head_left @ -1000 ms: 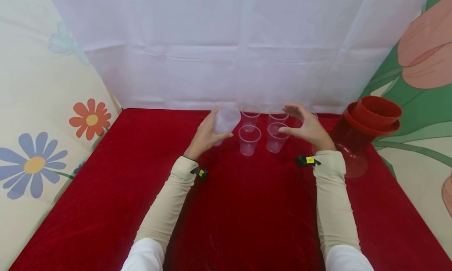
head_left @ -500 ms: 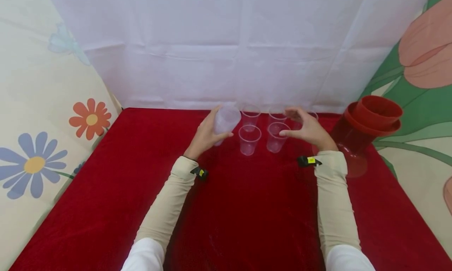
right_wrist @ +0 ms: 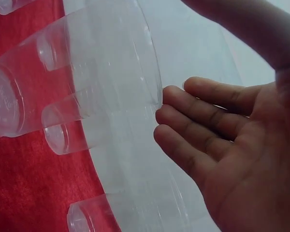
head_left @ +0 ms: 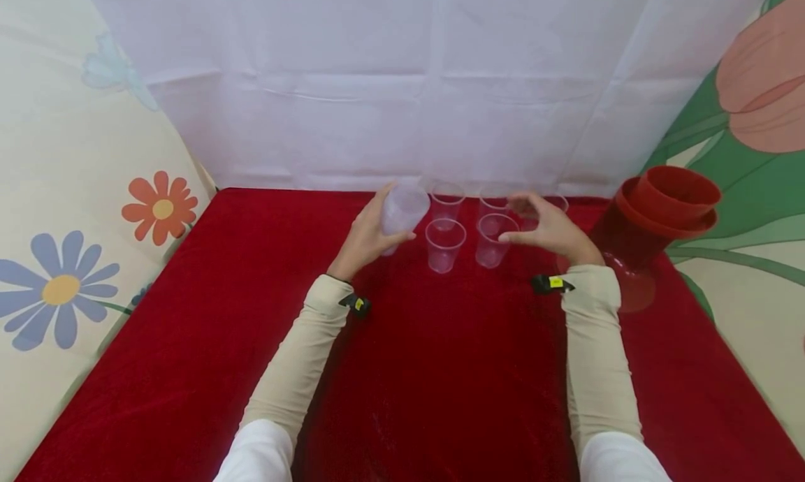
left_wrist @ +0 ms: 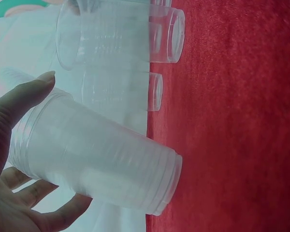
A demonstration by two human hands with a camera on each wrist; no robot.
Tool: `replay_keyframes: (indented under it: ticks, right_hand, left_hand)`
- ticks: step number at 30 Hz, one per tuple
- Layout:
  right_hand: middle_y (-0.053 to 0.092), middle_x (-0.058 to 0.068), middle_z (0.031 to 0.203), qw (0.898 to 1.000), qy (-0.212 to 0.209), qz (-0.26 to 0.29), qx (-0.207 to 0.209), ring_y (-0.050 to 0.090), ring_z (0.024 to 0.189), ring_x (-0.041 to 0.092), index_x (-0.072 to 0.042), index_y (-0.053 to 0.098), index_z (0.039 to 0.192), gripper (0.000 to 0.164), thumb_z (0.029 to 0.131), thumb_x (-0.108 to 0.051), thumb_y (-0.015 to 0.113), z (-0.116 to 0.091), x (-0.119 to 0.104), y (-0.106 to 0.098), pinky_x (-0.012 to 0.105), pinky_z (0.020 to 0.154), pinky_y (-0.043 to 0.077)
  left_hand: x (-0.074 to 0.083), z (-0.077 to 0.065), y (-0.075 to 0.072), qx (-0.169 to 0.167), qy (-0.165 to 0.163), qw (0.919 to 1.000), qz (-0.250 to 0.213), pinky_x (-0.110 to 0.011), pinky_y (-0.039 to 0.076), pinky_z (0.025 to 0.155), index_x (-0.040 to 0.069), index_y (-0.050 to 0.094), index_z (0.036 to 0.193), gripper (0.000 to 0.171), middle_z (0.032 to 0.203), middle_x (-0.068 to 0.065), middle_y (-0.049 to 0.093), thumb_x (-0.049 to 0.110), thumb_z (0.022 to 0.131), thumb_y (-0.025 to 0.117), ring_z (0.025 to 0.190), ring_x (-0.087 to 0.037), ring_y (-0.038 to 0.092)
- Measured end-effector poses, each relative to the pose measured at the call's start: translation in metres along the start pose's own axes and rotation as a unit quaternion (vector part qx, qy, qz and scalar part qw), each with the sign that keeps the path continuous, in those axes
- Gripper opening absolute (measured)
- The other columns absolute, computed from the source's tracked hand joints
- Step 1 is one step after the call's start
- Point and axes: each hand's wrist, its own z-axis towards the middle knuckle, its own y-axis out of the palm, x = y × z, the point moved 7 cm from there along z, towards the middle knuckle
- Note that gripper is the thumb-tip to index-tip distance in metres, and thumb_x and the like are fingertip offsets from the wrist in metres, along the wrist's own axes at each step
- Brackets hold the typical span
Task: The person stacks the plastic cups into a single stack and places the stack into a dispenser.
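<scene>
My left hand (head_left: 365,237) grips a stack of clear plastic cups (head_left: 402,213), thumb on one side and fingers round the other. In the left wrist view the cup stack (left_wrist: 96,150) leans, its base close over the red cloth. My right hand (head_left: 553,230) is at the front right cup (head_left: 493,248), with the thumb by its rim. Seen from the right wrist, the extended fingers (right_wrist: 183,140) lie right at the rim of a clear cup (right_wrist: 43,77). The front left cup (head_left: 443,251) stands upright between my hands.
Behind stand a back left cup (head_left: 447,206) and a back right cup (head_left: 493,199); another cup (head_left: 556,204) is partly hidden behind my right hand. At right is a red container (head_left: 660,209). The red tablecloth (head_left: 453,370) meets a white backdrop (head_left: 352,105).
My right hand has shifted slightly to the right. The left hand keeps its hold on the cup stack, and the standing cups stay where they were.
</scene>
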Motion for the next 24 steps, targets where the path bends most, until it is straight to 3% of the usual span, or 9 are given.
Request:
replay_keyframes:
  ticks: [9,18,24]
  right_hand:
    - [0.044,0.021,0.143,1.000,0.007,-0.004,-0.019,0.040,0.133,0.039,-0.001,0.036,0.146,0.082,0.083,-0.027,0.083,0.002,0.005,0.002,0.057,0.112,0.031]
    - [0.041,0.026,0.144,0.999,0.013,-0.022,-0.047,0.040,0.133,0.044,0.003,0.034,0.146,0.083,0.084,-0.026,0.082,-0.005,-0.010,0.002,0.058,0.111,0.032]
    - [0.041,0.027,0.144,0.997,0.009,-0.022,-0.069,0.038,0.135,0.045,0.004,0.032,0.146,0.082,0.085,-0.023,0.080,-0.005,-0.008,0.006,0.057,0.112,0.030]
  left_hand:
    - [0.000,0.001,0.000,0.001,-0.004,1.0000,0.002,-0.049,0.050,0.092,0.009,0.033,0.153,0.094,0.142,-0.013,0.049,0.028,0.079,0.087,0.118,-0.029,0.052]
    - [0.006,0.000,-0.011,0.006,0.005,0.9999,-0.013,-0.050,0.051,0.091,0.008,0.034,0.152,0.093,0.139,-0.014,0.050,0.026,0.078,0.088,0.116,-0.030,0.053]
    - [0.006,-0.001,-0.010,0.003,0.004,0.9999,-0.011,-0.049,0.051,0.091,0.010,0.034,0.153,0.093,0.140,-0.014,0.050,0.029,0.079,0.087,0.116,-0.029,0.053]
